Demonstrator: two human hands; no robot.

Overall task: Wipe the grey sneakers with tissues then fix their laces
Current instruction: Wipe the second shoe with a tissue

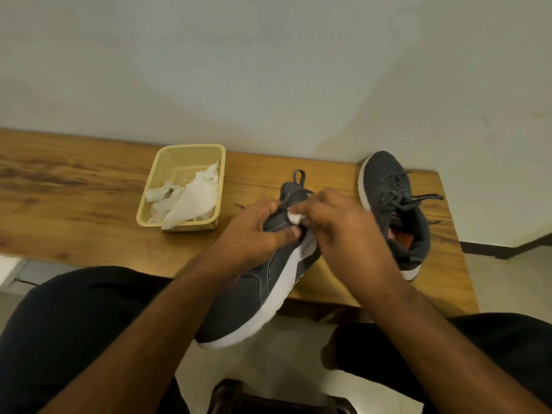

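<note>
A grey sneaker (254,297) with a white sole lies tilted on its side, its toe hanging over the table's near edge toward me. My left hand (254,231) grips its upper near the collar. My right hand (337,225) pinches a small white tissue (294,218) and presses it against the sneaker near the heel. The second grey sneaker (394,204) stands upright on the table to the right, its laces loose and its orange insole showing.
A yellow plastic basket (191,153) holding crumpled white tissues (191,201) sits on the wooden table (74,189) left of the sneakers. A white wall runs behind the table. My knees in dark trousers flank the table's near edge, with tiled floor below.
</note>
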